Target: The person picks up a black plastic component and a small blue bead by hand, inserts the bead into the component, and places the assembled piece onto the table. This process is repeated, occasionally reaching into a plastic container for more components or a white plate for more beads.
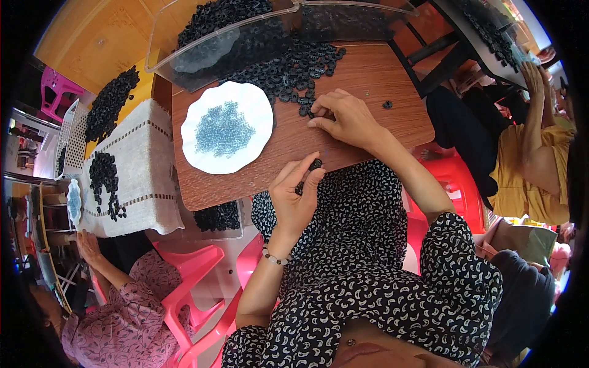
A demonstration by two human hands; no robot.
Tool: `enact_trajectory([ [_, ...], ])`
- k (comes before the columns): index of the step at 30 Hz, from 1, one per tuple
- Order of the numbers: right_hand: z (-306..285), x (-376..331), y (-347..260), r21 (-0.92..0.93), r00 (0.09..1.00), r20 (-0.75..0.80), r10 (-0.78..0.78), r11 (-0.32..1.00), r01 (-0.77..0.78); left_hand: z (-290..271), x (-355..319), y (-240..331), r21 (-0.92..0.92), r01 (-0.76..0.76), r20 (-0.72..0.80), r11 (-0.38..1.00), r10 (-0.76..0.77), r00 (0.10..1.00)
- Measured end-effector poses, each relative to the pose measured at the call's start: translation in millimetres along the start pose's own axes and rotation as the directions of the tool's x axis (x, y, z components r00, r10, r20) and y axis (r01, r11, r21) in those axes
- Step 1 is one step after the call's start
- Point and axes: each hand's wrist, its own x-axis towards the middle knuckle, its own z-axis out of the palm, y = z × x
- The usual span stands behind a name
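My left hand [293, 195] is closed near the front edge of the brown wooden table [368, 80], gripping small black ring-shaped parts [315, 164] between thumb and fingers. At the near edge of a loose pile of similar black parts [294, 73], my right hand [351, 122] has its thumb and fingers curled together around one dark piece at the fingertips. A white plate with a wavy rim [261, 98] lies left of both hands. Tiny clear bluish rings [224, 130] are heaped in its middle.
A clear plastic bin [161, 67] of black parts stands behind the pile. One black part [387, 105] lies alone at right. On the left, a cloth-covered table [147, 147] bears more black parts. People sit on both sides; a red stool [451, 184] stands at right.
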Motion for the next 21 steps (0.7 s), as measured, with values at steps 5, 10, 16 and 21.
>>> enact_trajectory([
  [5, 3, 0, -1, -0.072, 0.999, -0.035, 0.038, 0.997, -0.041, 0, 0, 2, 0.016, -0.007, 0.010, 1.000, 0.007, 1.000],
  [10, -6, -4, -5, -0.101, 0.998, 0.031, 0.053, 0.994, -0.050, -1, 1, 3, 0.024, -0.014, 0.014, 1.000, 0.013, 1.000],
  [16, -1, 2, -13, -0.063, 0.997, 0.003, 0.080, 0.995, -0.080, 0, 2, 6, 0.039, -0.019, 0.029, 0.999, 0.018, 0.999],
  [21, 5, 6, -13, -0.072, 0.997, 0.009, 0.083, 0.994, -0.082, -2, 3, 8, 0.054, -0.005, 0.031, 0.999, 0.003, 1.000],
])
